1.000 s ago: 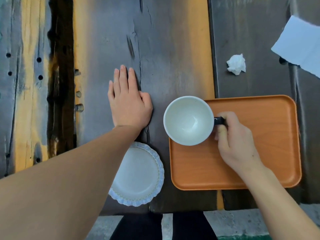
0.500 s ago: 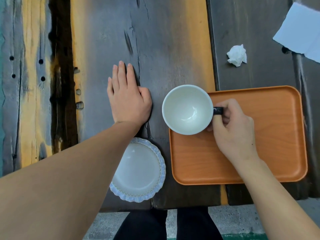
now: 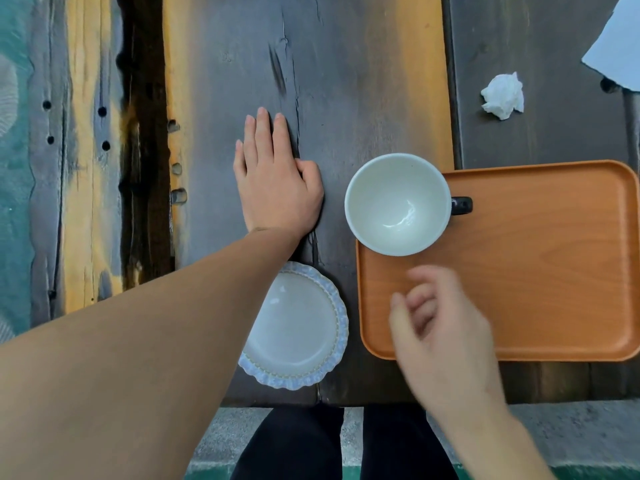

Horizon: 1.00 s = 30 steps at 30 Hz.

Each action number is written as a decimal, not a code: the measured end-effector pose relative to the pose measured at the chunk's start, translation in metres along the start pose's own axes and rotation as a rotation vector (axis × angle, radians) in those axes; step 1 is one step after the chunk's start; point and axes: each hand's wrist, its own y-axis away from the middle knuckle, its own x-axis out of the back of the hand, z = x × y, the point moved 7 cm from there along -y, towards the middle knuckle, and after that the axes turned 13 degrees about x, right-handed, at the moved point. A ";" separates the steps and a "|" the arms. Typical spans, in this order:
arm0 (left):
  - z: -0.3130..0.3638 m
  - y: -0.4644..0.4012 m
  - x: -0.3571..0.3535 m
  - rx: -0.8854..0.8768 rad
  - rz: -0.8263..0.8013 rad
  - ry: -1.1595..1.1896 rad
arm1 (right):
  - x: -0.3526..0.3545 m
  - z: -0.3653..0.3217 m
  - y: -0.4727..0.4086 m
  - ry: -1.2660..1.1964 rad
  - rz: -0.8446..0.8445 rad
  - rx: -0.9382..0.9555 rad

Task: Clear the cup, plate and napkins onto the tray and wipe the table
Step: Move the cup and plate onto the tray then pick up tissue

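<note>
Cup [image 3: 397, 204] stands upright on the tray's [image 3: 554, 271] near-left corner, mouth up, its dark handle pointing right along the tray's long side. Right hand [image 3: 440, 327], blurred, hovers over the tray's front-left part with fingers loosely curled, holding nothing; half a second ago it pinched the handle. Left hand [image 3: 277, 188] lies flat on the surface [image 3: 363, 81], fingers straight, as before. Plate [image 3: 298, 327] sits beside the tray.

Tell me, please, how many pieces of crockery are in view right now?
2. The white cup sits at the far left corner of the orange tray, overhanging its edge. The scalloped plate lies on the table left of the tray, partly under the left forearm. None seems hidden.
</note>
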 end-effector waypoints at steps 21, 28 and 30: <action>0.001 0.000 -0.002 -0.007 0.014 -0.001 | -0.077 -0.043 -0.006 0.234 -0.133 0.218; 0.003 0.000 0.000 -0.010 0.016 -0.002 | -0.084 -0.047 0.004 0.183 -0.299 0.220; 0.003 0.000 0.000 -0.010 0.012 0.008 | -0.085 -0.044 0.004 0.209 -0.337 0.215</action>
